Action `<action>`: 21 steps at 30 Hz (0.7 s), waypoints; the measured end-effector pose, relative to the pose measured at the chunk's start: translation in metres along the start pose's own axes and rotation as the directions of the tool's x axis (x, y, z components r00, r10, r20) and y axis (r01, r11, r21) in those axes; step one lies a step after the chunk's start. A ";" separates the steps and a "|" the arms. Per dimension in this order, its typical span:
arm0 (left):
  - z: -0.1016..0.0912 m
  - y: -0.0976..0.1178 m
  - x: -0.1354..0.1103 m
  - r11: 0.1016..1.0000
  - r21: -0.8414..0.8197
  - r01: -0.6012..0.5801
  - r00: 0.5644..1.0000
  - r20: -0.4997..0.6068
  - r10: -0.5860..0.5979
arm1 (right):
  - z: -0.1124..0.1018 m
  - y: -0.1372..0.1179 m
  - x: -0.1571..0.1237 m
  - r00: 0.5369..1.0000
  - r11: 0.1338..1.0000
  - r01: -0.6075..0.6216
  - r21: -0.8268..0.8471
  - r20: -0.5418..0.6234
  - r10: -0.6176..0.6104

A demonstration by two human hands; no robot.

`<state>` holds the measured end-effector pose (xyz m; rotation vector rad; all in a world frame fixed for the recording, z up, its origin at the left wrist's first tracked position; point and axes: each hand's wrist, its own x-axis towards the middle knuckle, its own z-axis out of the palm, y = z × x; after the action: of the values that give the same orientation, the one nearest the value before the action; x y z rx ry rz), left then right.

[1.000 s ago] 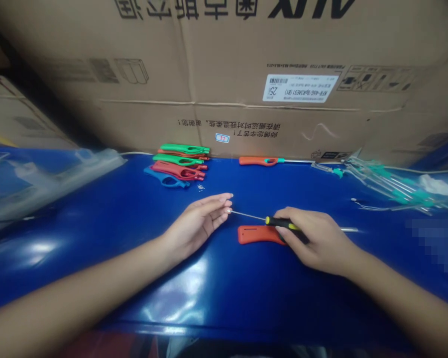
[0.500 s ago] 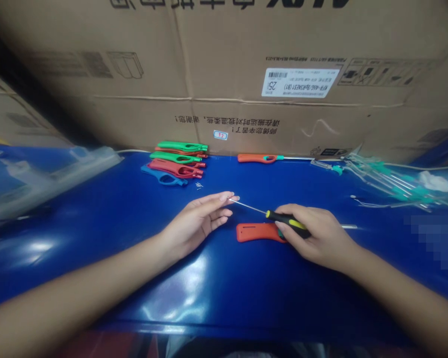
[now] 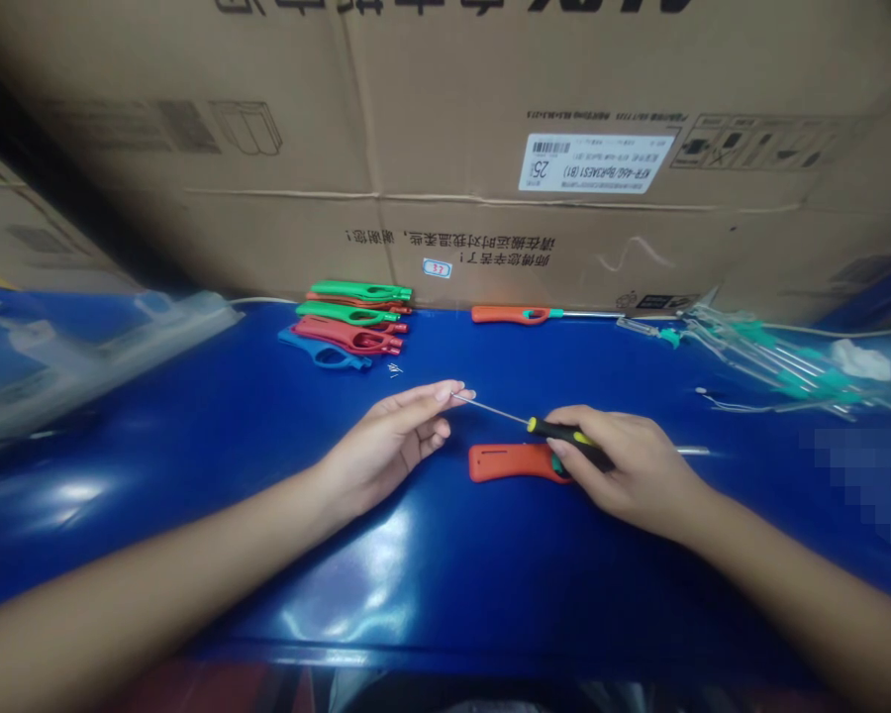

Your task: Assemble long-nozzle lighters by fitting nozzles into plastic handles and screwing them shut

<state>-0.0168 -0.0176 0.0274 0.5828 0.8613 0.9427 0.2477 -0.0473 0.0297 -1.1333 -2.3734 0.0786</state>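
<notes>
At your far left, clear plastic bags (image 3: pixel 81 347) lie slumped on the blue table (image 3: pixel 445 584), and a stack of green, red and blue handle shells (image 3: pixel 348 322) sits near the cardboard box (image 3: pixel 445 149) at the back, with a few tiny metal bits (image 3: pixel 396 370) just in front of the stack. Your left hand (image 3: pixel 390 441) rests on its side with the fingers loosely stretched out, their tips meeting the tip of the screwdriver (image 3: pixel 556 433). Whether you pinch a small part there I cannot tell, as it is too small to see. The thin shaft slants up and left from the black and yellow handle, which your right hand (image 3: pixel 631 470) wraps firmly. Just below that handle, partly under your right fingers, 1 orange shell (image 3: pixel 509 461) lies flat on the table. The work in hand looks like preparing the driver tip at your left fingertips, not driving into the shell. Bringing the tip down to the shell would call for a steady left hand and a level shaft. Behind, 1 orange lighter (image 3: pixel 516 315) lies along the box, and clear tubes with teal ends (image 3: pixel 757 361) are spread at the right.
</notes>
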 end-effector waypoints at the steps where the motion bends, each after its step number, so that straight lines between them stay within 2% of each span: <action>1: 0.000 0.000 0.000 1.000 -0.002 0.000 1.000 -0.001 0.000 | 0.000 0.000 0.000 1.000 1.000 0.002 -0.001 0.001 -0.002; 7: 0.001 -0.001 -0.001 1.000 0.006 -0.027 1.000 -0.013 0.027 | 0.001 -0.001 -0.002 1.000 1.000 0.018 -0.011 0.001 -0.017; 14: 0.005 -0.009 -0.006 0.976 0.076 -0.204 0.979 -0.011 0.205 | 0.003 -0.007 -0.001 0.999 0.997 -0.047 0.064 0.026 0.045; 21: 0.007 -0.010 -0.005 0.977 0.059 -0.207 0.977 -0.031 0.209 | 0.004 -0.013 -0.001 0.989 0.966 -0.146 0.213 0.049 0.139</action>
<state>-0.0079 -0.0274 0.0259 0.7152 0.8736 1.1255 0.2368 -0.0561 0.0294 -1.2019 -2.2441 0.3990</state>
